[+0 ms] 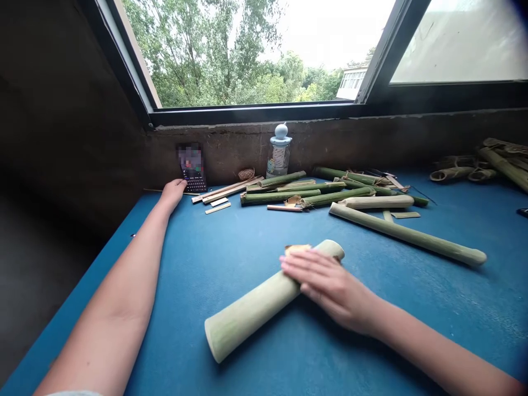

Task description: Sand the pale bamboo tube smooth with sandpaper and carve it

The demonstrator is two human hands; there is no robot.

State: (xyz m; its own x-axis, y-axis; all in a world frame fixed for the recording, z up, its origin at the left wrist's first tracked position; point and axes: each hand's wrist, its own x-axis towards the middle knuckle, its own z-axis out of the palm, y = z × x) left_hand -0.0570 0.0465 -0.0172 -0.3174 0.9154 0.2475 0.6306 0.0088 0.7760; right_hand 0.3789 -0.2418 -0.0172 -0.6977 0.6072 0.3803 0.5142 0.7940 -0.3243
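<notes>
My right hand (325, 283) lies across a thick, pale green peeled bamboo tube (251, 311), with its fingers curved over the top near the far end. A scrap of tan peel (297, 249) sits on the tube just beyond my fingertips. My left hand (173, 193) rests at the far left edge of the blue tabletop (206, 258), holding nothing. Right beside it, a phone (192, 168) leans against the wall, its screen blurred.
Several green bamboo lengths (280, 192) lie in a heap at the back, with pale split strips (225, 192) to their left. A long bamboo pole (408, 234) lies to the right. A glass jar (279, 157) stands against the concrete sill below the window.
</notes>
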